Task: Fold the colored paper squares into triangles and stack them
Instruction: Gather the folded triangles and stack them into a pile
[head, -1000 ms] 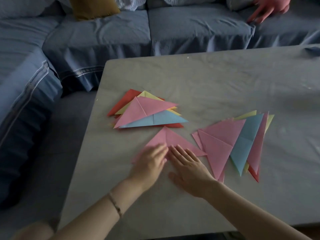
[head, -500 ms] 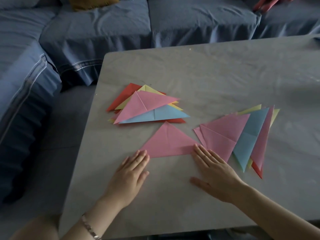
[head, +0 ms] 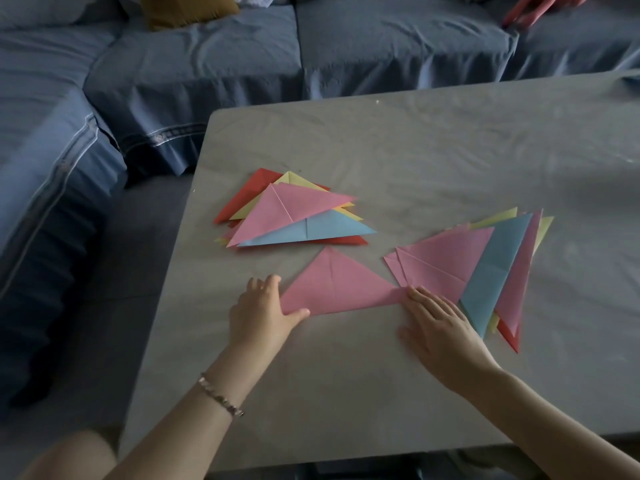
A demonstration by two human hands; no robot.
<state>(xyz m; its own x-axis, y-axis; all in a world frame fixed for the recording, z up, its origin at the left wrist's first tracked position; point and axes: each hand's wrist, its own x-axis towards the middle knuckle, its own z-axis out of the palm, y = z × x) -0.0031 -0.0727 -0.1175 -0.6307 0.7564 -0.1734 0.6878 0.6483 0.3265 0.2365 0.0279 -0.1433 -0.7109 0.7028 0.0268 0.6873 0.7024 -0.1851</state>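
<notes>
A pink paper triangle (head: 336,285) lies flat on the grey table (head: 415,150), apex pointing away from me, with a crease down its middle. My left hand (head: 263,313) holds its left corner, thumb on the lower edge and fingers curled at the tip. My right hand (head: 440,323) lies flat with spread fingers, fingertips resting on the right corner. A pile of folded triangles (head: 294,216) in red, yellow, pink and blue sits just behind. A second fanned pile (head: 485,271) of pink, blue, yellow and red triangles lies right of my right hand.
A blue sofa (head: 225,64) wraps around the table's far and left sides. A mustard cushion (head: 187,8) lies on it. Another person's hand (head: 540,8) rests on the sofa at the top right. The table's left edge (head: 180,271) runs close to my left hand.
My hands have slid apart from the middle of the pink triangle to its two lower corners. My left hand went from lying flat to closing on the left corner.
</notes>
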